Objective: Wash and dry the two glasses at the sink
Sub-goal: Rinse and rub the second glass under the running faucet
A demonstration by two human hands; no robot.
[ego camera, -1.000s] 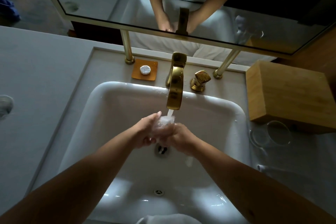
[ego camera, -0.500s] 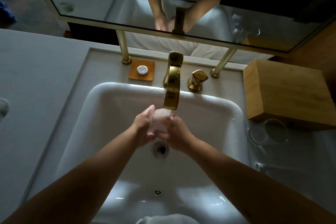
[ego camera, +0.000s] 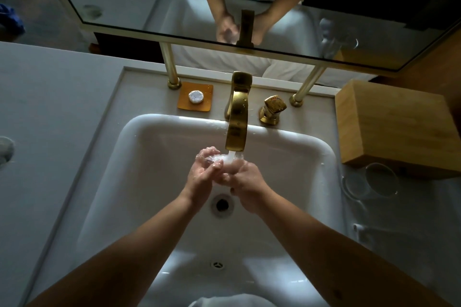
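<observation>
No brand, label or readable writing shows on anything here; the small round white soap [ego camera: 196,96] on the orange soap dish [ego camera: 195,96] carries faint marks too small to read.

Both hands are over the middle of the white sink basin [ego camera: 139,182], just under the spout of the gold faucet [ego camera: 237,129], with the water stream [ego camera: 234,157] splashing onto them. The left hand [ego camera: 200,177] is cupped with its fingers loosely curled and slightly apart, palm turned toward the stream. The right hand [ego camera: 249,185] meets it from the other side, its fingers curled in against the left hand's fingers. Splash and foam hide what lies between the palms, so whether either hand holds anything cannot be told.

Two clear glasses [ego camera: 369,180] lie on their sides, touching or overlapping, on the countertop [ego camera: 50,132] just off the basin's right edge, close against the front of the wooden box [ego camera: 396,124]. They are well apart from the hands.

The drain [ego camera: 222,204] sits just below the hands, and a small overflow hole [ego camera: 217,264] is in the near wall of the basin. A gold tap handle [ego camera: 272,112] stands just right of the faucet along the back rim. Two gold posts [ego camera: 172,67] carry the mirror [ego camera: 174,7] at the back edge, which reflects the arms and faucet. A white cloth [ego camera: 232,301] shows at the near edge of the basin.
</observation>
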